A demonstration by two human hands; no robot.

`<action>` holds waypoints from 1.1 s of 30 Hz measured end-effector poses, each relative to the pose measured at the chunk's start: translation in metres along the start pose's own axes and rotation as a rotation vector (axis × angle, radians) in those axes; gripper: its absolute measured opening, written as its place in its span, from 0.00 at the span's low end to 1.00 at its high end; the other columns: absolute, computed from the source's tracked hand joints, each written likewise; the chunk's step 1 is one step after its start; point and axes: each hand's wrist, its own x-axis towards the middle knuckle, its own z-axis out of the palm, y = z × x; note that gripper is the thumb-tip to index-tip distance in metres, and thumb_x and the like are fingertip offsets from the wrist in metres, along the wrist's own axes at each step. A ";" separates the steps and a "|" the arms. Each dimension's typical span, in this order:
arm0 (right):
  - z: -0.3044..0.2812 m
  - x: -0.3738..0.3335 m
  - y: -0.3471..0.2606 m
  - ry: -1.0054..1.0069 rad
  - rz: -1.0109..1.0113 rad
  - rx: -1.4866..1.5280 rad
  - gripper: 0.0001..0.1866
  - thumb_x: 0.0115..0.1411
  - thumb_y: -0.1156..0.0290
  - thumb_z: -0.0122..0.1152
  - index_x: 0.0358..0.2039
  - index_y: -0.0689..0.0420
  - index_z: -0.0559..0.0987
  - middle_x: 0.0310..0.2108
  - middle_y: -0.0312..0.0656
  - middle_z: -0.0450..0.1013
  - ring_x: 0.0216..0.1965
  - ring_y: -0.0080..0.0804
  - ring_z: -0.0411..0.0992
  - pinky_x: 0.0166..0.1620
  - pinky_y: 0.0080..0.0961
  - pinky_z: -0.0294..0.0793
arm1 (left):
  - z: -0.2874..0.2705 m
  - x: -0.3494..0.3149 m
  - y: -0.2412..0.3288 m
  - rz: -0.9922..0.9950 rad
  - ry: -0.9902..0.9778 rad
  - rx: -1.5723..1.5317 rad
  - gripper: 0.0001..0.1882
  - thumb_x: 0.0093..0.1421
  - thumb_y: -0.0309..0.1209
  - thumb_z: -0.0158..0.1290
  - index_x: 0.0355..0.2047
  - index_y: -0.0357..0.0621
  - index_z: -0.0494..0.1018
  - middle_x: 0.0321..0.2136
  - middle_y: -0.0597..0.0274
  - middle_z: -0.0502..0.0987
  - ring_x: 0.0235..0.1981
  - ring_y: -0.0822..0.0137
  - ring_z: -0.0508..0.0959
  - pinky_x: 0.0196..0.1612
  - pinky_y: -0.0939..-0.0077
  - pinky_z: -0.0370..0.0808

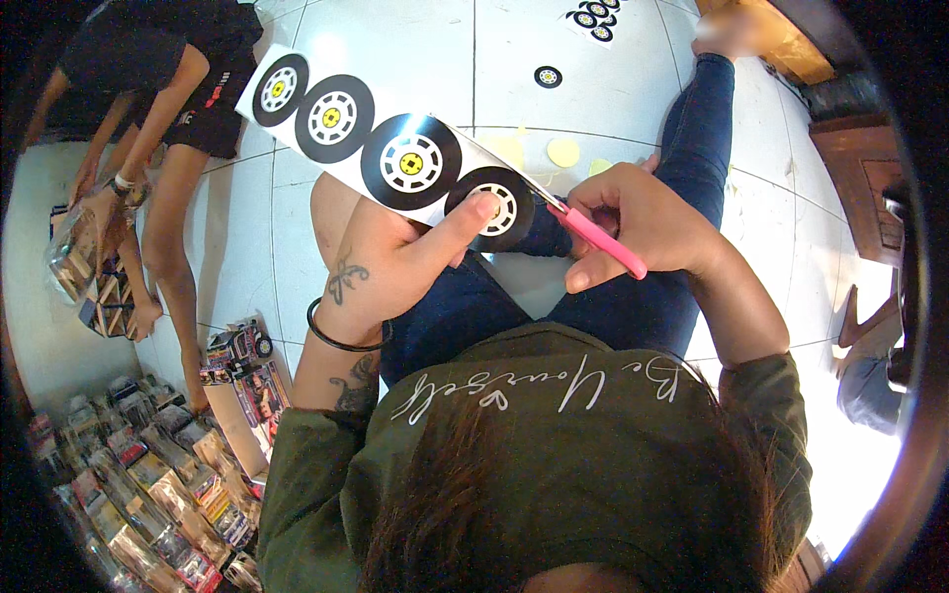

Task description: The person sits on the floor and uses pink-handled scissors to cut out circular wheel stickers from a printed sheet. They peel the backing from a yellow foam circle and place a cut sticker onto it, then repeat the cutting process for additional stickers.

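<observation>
A white paper strip (331, 117) printed with several black wheels with yellow centres slants across the space above my lap. My left hand (400, 237) grips its near end, the thumb pressed on the nearest wheel. In my right hand (652, 217) is a pair of scissors (605, 243) with pink handles. Their blades lie along the strip's right edge, beside the nearest wheel; how far apart the blades are I cannot tell. A loose round wheel cut-out (548, 76) lies on the tiled floor beyond.
Yellow paper circles (563, 152) lie on the floor past my hands. More printed wheels (595, 18) are farther off. At left, another person holds a plastic-wrapped bundle (89, 267). Many packaged items (148, 474) and an open box (237, 415) stand at lower left. Wooden furniture (860, 188) is at right.
</observation>
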 end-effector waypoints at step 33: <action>-0.015 0.002 0.001 -0.071 0.005 -0.108 0.28 0.36 0.49 0.72 0.08 0.55 0.65 0.08 0.29 0.59 0.13 0.18 0.55 0.17 0.20 0.50 | -0.019 0.026 0.006 -0.061 -0.237 0.430 0.13 0.53 0.40 0.57 0.29 0.43 0.74 0.14 0.73 0.71 0.13 0.83 0.66 0.17 0.88 0.60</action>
